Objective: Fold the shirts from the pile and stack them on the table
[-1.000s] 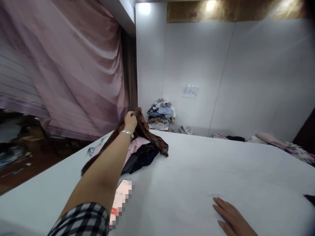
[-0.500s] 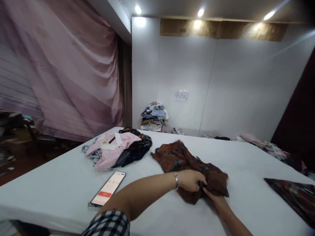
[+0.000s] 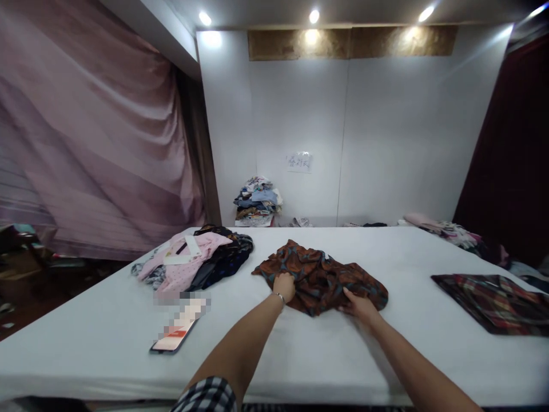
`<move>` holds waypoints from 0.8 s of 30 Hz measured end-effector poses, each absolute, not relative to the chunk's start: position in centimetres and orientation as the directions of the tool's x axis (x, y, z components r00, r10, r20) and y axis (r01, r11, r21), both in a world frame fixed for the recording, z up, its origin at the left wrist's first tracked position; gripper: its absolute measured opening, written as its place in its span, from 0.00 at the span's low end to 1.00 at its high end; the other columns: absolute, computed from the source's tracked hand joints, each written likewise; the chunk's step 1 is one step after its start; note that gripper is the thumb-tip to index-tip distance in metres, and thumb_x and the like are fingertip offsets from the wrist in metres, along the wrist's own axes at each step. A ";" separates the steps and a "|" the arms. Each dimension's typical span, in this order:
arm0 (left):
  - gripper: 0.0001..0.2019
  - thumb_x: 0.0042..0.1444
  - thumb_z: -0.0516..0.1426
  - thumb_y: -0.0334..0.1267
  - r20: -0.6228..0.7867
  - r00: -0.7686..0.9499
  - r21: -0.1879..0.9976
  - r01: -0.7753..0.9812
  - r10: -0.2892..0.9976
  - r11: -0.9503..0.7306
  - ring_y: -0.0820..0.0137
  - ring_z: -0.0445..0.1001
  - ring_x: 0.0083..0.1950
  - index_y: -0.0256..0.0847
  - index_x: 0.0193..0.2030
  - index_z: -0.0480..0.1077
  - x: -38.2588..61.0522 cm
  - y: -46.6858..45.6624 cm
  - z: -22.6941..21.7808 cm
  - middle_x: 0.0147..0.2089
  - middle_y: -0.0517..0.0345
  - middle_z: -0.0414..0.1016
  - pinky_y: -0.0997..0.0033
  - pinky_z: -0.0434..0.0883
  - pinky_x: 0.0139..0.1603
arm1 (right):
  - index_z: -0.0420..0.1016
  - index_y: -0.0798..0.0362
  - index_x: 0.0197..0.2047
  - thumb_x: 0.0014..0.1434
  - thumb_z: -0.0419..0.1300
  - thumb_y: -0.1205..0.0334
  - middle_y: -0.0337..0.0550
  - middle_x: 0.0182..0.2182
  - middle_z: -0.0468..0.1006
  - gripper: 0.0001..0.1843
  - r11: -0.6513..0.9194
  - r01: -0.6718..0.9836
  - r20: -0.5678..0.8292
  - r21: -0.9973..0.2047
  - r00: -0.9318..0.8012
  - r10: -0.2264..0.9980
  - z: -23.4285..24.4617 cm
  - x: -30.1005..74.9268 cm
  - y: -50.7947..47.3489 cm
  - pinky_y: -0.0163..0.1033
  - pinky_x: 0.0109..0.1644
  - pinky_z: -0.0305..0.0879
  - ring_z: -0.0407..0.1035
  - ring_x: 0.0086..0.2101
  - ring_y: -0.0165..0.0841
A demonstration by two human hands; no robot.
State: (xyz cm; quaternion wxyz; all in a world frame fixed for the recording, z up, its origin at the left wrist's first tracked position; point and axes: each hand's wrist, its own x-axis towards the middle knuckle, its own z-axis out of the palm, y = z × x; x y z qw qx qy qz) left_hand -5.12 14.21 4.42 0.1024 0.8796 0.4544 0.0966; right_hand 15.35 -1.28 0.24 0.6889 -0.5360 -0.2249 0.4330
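A crumpled brown garment with a blue-grey pattern (image 3: 319,274) lies across the middle of the white table; its exact kind is hard to tell. My left hand (image 3: 284,287), with a silver bracelet at the wrist, is closed on the garment's near left edge. On the near right edge, my right hand (image 3: 360,307) grips the cloth, thumb on top and fingers partly hidden under it. The two hands are apart, with loose folds between them.
A heap of clothes with a pink shirt (image 3: 193,257) lies on the left of the white table (image 3: 317,366). A phone (image 3: 174,337) sits nearer me. Folded plaid cloth (image 3: 493,300) rests at the right. Beyond the table stands a clothes stack (image 3: 257,203).
My hands have moved apart, the left one leftward from beside the right. The garment now lies more spread out. My view has turned right, showing more of the plaid cloth.
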 end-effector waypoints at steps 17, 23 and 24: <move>0.17 0.62 0.47 0.46 0.118 0.410 0.504 0.760 0.904 -0.411 0.67 0.72 0.33 0.43 0.27 0.68 -16.9 11.1 4.2 0.29 0.58 0.74 0.70 0.63 0.35 | 0.69 0.51 0.39 0.66 0.47 0.70 0.42 0.34 0.80 0.11 0.254 -0.618 -0.344 -0.744 0.680 0.647 2.1 27.6 -8.5 0.35 0.33 0.78 0.79 0.33 0.33; 0.13 0.61 0.50 0.45 0.280 0.425 0.538 0.673 0.861 -0.507 0.63 0.74 0.44 0.42 0.39 0.73 -15.5 10.9 5.4 0.42 0.54 0.77 0.65 0.67 0.46 | 0.67 0.51 0.48 0.66 0.47 0.44 0.55 0.49 0.77 0.21 0.333 -0.574 -0.158 -0.748 0.641 0.751 3.3 28.2 -8.6 0.44 0.40 0.78 0.75 0.48 0.40; 0.13 0.61 0.50 0.45 0.340 0.446 0.522 0.642 0.828 -0.561 0.62 0.74 0.47 0.42 0.42 0.73 -14.5 10.5 5.9 0.44 0.53 0.77 0.64 0.67 0.48 | 0.67 0.50 0.49 0.65 0.50 0.45 0.55 0.50 0.77 0.19 0.246 -0.561 -0.192 -0.791 0.609 0.770 3.5 27.8 -8.0 0.45 0.40 0.77 0.75 0.47 0.40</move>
